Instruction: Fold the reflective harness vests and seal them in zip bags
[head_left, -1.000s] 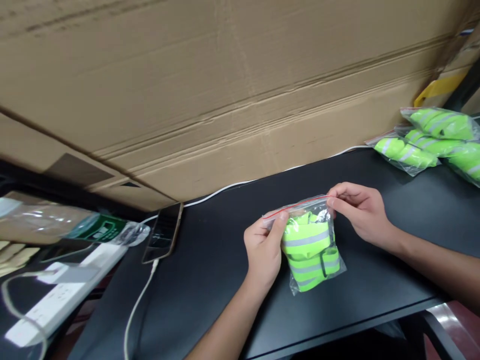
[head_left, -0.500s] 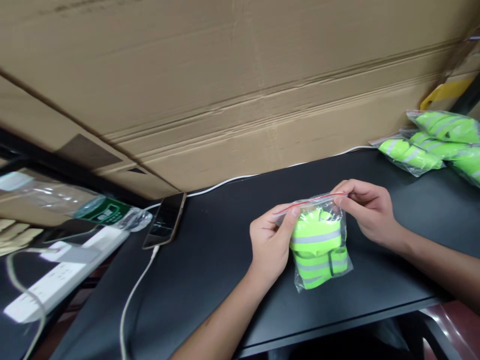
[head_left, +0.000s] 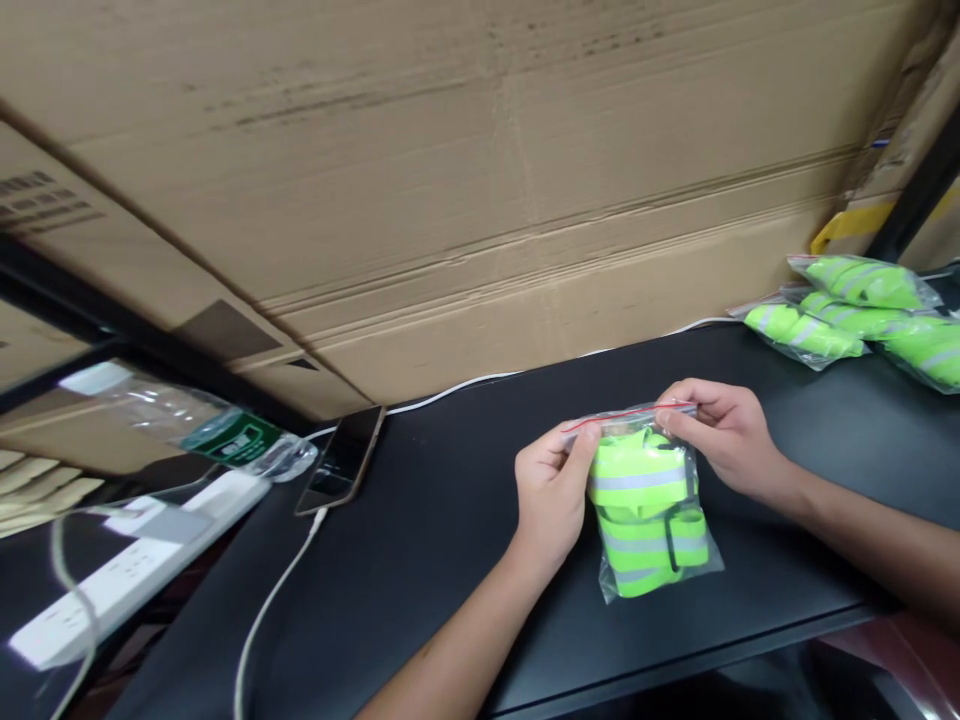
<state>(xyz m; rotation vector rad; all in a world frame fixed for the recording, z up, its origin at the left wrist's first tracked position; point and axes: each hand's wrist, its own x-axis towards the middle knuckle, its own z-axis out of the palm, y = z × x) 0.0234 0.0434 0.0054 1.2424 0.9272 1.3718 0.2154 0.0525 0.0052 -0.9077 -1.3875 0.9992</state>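
Observation:
A clear zip bag with a red seal line holds a folded neon-green reflective vest with grey stripes. It rests on the black table. My left hand pinches the left end of the bag's top seal between thumb and fingers. At the right end of the same seal, my right hand pinches it too. Both hands are closed on the bag's top edge.
Several more bagged green vests lie at the table's far right. A phone on a white cable, a white power strip and a plastic bottle sit to the left. A large cardboard box stands behind the table.
The view has shifted slightly. Both hands have stayed pinched on the bag's seal, and the bag's mouth looks flatter and more closed than before.

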